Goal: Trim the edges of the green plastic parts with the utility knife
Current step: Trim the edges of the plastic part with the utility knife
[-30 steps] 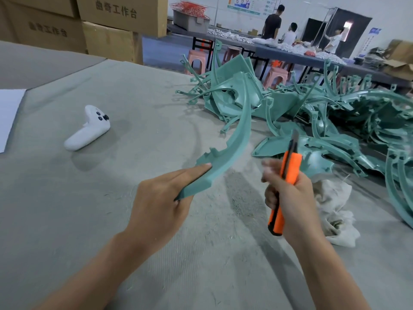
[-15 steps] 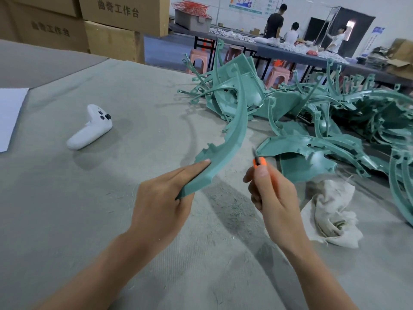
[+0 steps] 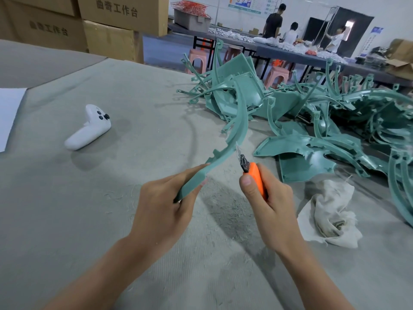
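The lower end of a curved green part [image 3: 237, 135] is being pinched by the left hand [image 3: 161, 209], just below the centre of the frame. The forefinger is being laid straight along the part's upper face, and the thumb is being pressed against its near edge. From this grip the part is being held clear of the table [image 3: 67, 220], sweeping up and to the right in a long arc, with small tabs and notches along its left edge.

An orange knife [image 3: 257, 177] is being gripped by the right hand [image 3: 268, 206], right of centre. The fingers are being curled round the handle and the thumb is being pressed on its back near the front end. The blade [image 3: 238, 149] is being held out, pointing up and left, its tip right at the part's right edge; whether it is biting into the plastic cannot be told.

More green parts are being kept in a tangled pile [image 3: 312, 121] across the upper right. A crumpled rag [image 3: 333, 213] is lying at the right, just below the pile. A white controller [image 3: 89, 130] is lying at the left, well apart from the hands, with a sheet of paper [image 3: 9, 113] at the left border. Boxes [image 3: 111, 19] are stacked at the upper left, and people [image 3: 272, 21] are being seen at a far bench along the top
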